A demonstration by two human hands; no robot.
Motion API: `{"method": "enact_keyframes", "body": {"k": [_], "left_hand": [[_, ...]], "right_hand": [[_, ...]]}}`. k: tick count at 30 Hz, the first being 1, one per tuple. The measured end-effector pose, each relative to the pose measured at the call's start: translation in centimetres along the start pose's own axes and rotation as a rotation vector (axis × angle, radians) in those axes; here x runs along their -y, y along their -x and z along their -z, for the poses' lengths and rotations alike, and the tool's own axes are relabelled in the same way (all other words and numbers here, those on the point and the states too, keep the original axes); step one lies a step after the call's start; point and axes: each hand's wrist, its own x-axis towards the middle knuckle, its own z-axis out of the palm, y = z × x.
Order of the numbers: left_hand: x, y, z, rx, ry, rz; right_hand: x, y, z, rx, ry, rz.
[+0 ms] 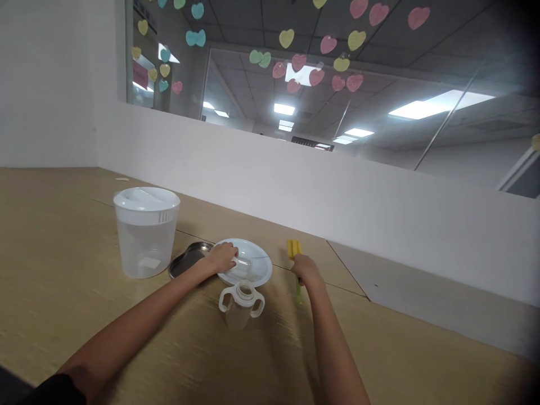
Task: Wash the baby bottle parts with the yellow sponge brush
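My left hand (223, 257) is closed around one end of a small clear container (243, 265), which lies on its side over a white plate (264, 273). Its exact kind is hard to make out. To the right, my right hand (307, 270) grips a sponge brush with a yellow head (293, 248); part of its green handle shows below the fist. A translucent two-handled cup (238, 316) with a white collar stands just in front of the plate. Beside my left wrist sits a dark metal tray (188, 260), partly covered by the forearm.
A tall translucent bucket (145, 247) with a white lid stands at the left on the wooden table (189, 360). Behind the table runs a white wall (236, 169) with a window above it, dotted with heart-shaped notes. A small pale scrap (122, 179) lies near the wall.
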Motion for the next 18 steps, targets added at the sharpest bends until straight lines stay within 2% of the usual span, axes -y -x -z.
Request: {"method": "enact_keyframes", "body": {"k": [3, 7, 14, 18], "left_hand": [[0.0, 0.0, -0.1, -0.009, 0.000, -0.003], [0.0, -0.1, -0.3, 0.046, 0.017, 0.021], [0.0, -0.2, -0.3, 0.080, 0.022, 0.033], [0.0, -0.3, -0.3, 0.022, 0.020, -0.004]], "right_hand": [[-0.7, 1.1, 2.2, -0.046, -0.051, -0.004], [-0.7, 2.9, 4.2, -0.106, -0.115, 0.039], [0.5, 5.2, 5.1, -0.145, -0.192, 0.138], [0.6, 5.8, 5.4, -0.160, -0.197, 0.170]]}}
